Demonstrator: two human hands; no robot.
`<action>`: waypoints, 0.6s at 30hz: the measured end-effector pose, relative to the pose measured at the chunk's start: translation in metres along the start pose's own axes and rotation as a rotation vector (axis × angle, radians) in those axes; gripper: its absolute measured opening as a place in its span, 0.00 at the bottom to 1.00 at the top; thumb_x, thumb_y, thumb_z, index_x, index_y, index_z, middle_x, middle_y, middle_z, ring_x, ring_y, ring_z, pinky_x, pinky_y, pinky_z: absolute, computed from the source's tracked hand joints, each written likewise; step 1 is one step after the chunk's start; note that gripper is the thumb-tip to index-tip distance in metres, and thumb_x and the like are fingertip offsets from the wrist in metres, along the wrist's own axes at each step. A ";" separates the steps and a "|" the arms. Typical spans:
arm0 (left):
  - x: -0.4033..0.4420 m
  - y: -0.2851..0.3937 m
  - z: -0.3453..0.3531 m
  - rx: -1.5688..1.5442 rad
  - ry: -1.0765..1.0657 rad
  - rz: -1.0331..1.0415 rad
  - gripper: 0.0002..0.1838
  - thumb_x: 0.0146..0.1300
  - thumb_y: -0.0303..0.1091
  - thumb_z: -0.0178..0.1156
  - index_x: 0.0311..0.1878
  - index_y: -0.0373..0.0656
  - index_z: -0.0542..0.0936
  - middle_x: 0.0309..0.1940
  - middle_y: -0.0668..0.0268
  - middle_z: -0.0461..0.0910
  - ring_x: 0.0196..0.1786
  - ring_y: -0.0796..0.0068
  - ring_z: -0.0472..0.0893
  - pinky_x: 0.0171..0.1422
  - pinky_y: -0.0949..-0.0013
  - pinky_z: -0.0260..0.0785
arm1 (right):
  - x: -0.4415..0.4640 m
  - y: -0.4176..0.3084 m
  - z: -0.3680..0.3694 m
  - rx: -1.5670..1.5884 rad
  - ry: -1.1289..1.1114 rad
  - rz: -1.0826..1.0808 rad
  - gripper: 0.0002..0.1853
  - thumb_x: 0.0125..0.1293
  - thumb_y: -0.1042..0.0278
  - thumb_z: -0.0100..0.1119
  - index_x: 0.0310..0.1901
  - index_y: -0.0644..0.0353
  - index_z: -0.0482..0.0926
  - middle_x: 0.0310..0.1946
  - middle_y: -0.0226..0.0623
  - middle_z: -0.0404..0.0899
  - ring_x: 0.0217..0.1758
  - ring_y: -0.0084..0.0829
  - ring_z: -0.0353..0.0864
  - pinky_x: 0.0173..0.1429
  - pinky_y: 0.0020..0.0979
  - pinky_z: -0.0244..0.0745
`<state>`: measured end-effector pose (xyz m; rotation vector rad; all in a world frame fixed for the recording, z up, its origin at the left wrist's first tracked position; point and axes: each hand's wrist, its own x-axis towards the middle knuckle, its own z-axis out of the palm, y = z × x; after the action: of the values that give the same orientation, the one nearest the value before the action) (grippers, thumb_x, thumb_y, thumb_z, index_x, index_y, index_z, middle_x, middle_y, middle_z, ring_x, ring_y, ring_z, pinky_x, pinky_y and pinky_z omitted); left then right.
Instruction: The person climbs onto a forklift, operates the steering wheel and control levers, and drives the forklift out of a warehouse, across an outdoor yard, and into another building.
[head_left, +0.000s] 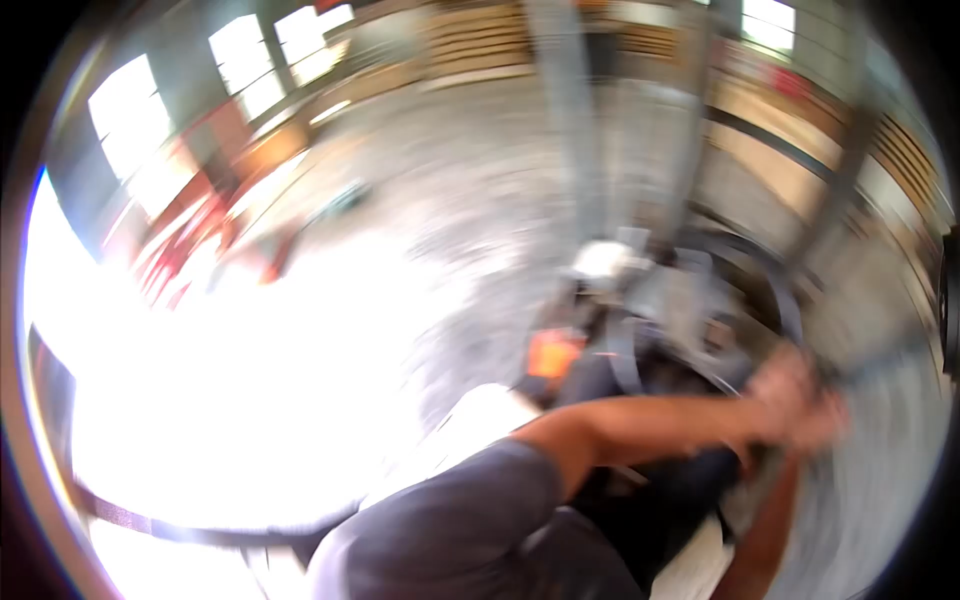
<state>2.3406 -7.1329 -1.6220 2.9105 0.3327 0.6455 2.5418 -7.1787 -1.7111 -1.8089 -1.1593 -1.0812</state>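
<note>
Head view, smeared by motion — edges soft nearly everywhere. Out of a smooth grey cloth sleeve, a bare forearm stretched to the right; at its end, left hand and right hand close together, overlapping in the blur. Of the fingers, only streaks; cannot tell whether wide, narrow or holding something. Just beyond the hands and to their left, a jumbled heap of equipment: grey, hard-looking faces, dark hollows, a thick dark hoop curving round its right side. At the heap's left, a blocky orange piece; near its top, a rounded white lump — too blurred to name. Past the hands to the right, a thin blue-grey streak, bar-like. Behind the heap, a straight grey post; farther back, wooden slats in parallel ridges. Across the middle, mottled grey floor, washed to white at left. Below bright rectangular windows, slanted red lengths.
</note>
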 end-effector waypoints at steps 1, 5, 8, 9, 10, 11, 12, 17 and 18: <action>-0.033 0.002 0.006 0.024 0.114 0.074 0.34 0.54 0.51 0.67 0.63 0.43 0.83 0.72 0.49 0.70 0.78 0.41 0.60 0.83 0.37 0.46 | -0.019 0.018 -0.016 -0.073 0.007 -0.099 0.12 0.74 0.57 0.61 0.46 0.54 0.87 0.45 0.37 0.88 0.49 0.38 0.86 0.55 0.39 0.81; -0.163 -0.051 -0.025 0.012 0.190 0.034 0.44 0.52 0.57 0.72 0.73 0.49 0.77 0.82 0.47 0.57 0.87 0.37 0.43 0.89 0.34 0.31 | -0.005 -0.012 -0.002 -0.190 -0.028 -0.207 0.15 0.80 0.56 0.59 0.54 0.55 0.89 0.50 0.38 0.89 0.50 0.40 0.87 0.56 0.41 0.82; -0.226 -0.075 -0.077 -0.078 0.257 -0.115 0.45 0.53 0.53 0.71 0.75 0.47 0.74 0.82 0.45 0.57 0.87 0.36 0.42 0.88 0.34 0.32 | -0.007 0.019 0.000 -0.408 -0.170 -0.196 0.15 0.79 0.54 0.60 0.55 0.51 0.89 0.51 0.38 0.88 0.53 0.43 0.86 0.56 0.43 0.82; -0.247 -0.082 -0.091 -0.055 0.283 -0.174 0.46 0.53 0.52 0.72 0.75 0.46 0.73 0.82 0.45 0.56 0.87 0.35 0.42 0.88 0.34 0.33 | -0.009 0.009 -0.018 -0.401 -0.173 -0.202 0.15 0.79 0.54 0.60 0.55 0.51 0.89 0.51 0.38 0.88 0.53 0.43 0.86 0.56 0.43 0.82; -0.276 -0.085 -0.115 -0.084 0.304 -0.218 0.46 0.52 0.50 0.72 0.76 0.46 0.72 0.82 0.44 0.55 0.87 0.35 0.42 0.89 0.35 0.35 | -0.016 -0.002 -0.039 -0.390 -0.058 -0.268 0.17 0.79 0.51 0.60 0.52 0.54 0.90 0.47 0.40 0.88 0.48 0.42 0.86 0.53 0.42 0.83; -0.302 -0.086 -0.130 -0.085 0.286 -0.283 0.45 0.53 0.49 0.71 0.75 0.45 0.72 0.82 0.43 0.54 0.87 0.35 0.42 0.89 0.36 0.36 | -0.027 -0.014 -0.062 -0.378 0.057 -0.333 0.20 0.79 0.48 0.60 0.49 0.57 0.91 0.42 0.42 0.89 0.44 0.42 0.87 0.50 0.42 0.83; -0.326 -0.083 -0.146 -0.102 0.274 -0.333 0.45 0.53 0.48 0.71 0.75 0.44 0.72 0.83 0.43 0.54 0.87 0.36 0.42 0.89 0.36 0.35 | -0.041 -0.038 -0.095 -0.375 0.059 -0.334 0.20 0.79 0.48 0.60 0.49 0.57 0.91 0.42 0.42 0.89 0.44 0.42 0.87 0.50 0.42 0.83; -0.401 -0.056 -0.200 -0.111 0.241 -0.523 0.42 0.55 0.44 0.68 0.74 0.39 0.73 0.84 0.42 0.51 0.88 0.40 0.42 0.88 0.36 0.35 | -0.089 -0.202 -0.258 -0.188 0.165 -0.075 0.26 0.78 0.48 0.61 0.32 0.65 0.89 0.24 0.47 0.84 0.26 0.45 0.78 0.34 0.48 0.74; -0.412 -0.053 -0.202 -0.132 0.272 -0.554 0.42 0.56 0.44 0.68 0.74 0.38 0.73 0.84 0.42 0.51 0.87 0.40 0.44 0.88 0.38 0.39 | -0.108 -0.174 -0.264 -0.240 0.126 -0.031 0.27 0.77 0.44 0.59 0.34 0.63 0.90 0.30 0.47 0.84 0.33 0.46 0.78 0.42 0.49 0.73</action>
<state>1.8804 -7.1643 -1.6151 2.4285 1.0335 0.9105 2.2828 -7.3889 -1.6848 -1.8759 -1.0208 -1.3811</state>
